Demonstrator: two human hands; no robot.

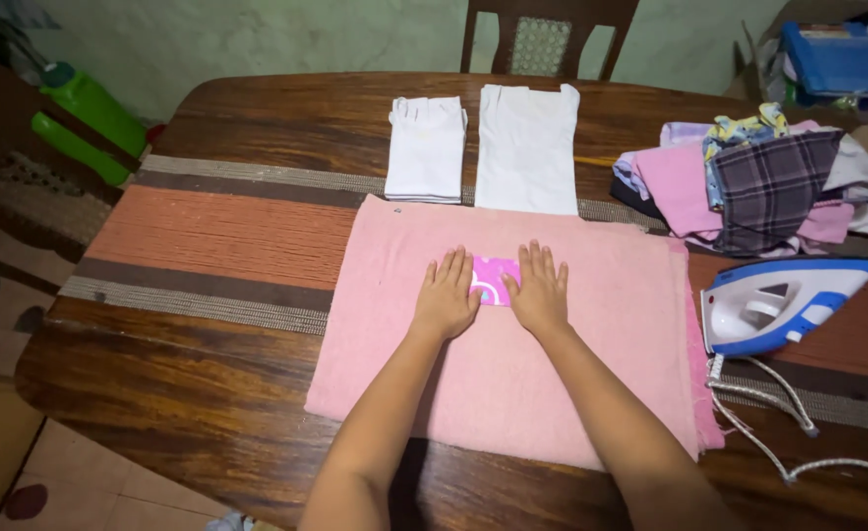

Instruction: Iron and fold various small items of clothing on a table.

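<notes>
While both palms lie flat with fingers spread, the left hand (446, 295) and the right hand (539, 291) press down on a small bright pink cloth (494, 279), gripping nothing. This cloth lies between the two hands, its outer edges hidden under the fingers, only its middle strip showing. Flat pressure of this kind appears meant to hold the piece smooth against the padding beneath. That padding is a pale pink towel (591, 374) spread over a striped runner (208, 246) on the wooden desk (158, 393). Beyond the fingertips, two folded white garments (483, 147) lie side by side, apart from the hands. To the right, a blue and white iron (778, 303) rests beside the towel, its cord (798, 442) trailing toward the near edge. Behind it sits a loose heap of mixed clothes (758, 187).
</notes>
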